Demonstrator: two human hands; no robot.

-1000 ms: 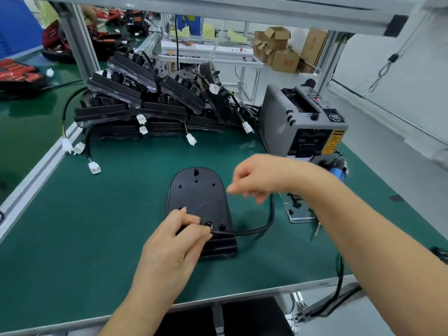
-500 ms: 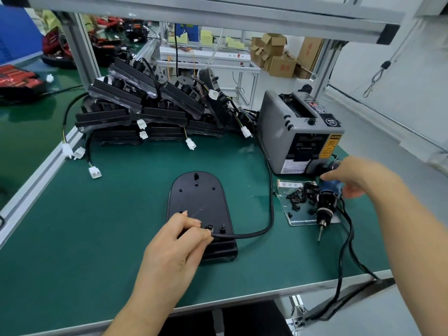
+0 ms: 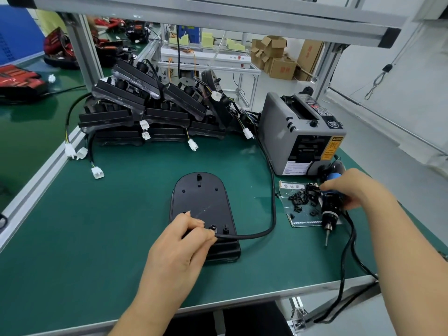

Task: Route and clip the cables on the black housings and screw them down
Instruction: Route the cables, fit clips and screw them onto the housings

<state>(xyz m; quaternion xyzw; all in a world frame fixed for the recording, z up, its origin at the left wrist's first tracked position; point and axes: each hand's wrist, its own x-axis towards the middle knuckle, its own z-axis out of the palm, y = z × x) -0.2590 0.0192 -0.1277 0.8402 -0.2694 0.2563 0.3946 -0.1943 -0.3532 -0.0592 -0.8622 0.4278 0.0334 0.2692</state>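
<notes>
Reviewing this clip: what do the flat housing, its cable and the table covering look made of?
Housing: moulded black plastic, matte, with faint scuffs and moulded bosses. Cable: black jacket, probably rubber or PVC, with a slight sheen and a smooth bend. Table covering: green mat, likely rubber or vinyl, showing soft reflections.

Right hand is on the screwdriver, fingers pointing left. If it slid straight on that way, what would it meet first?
Most likely the black clips on the plastic bag, just left of the right hand and its screwdriver; the black cable lies beyond. The hand's height above the mat is unclear.
</notes>
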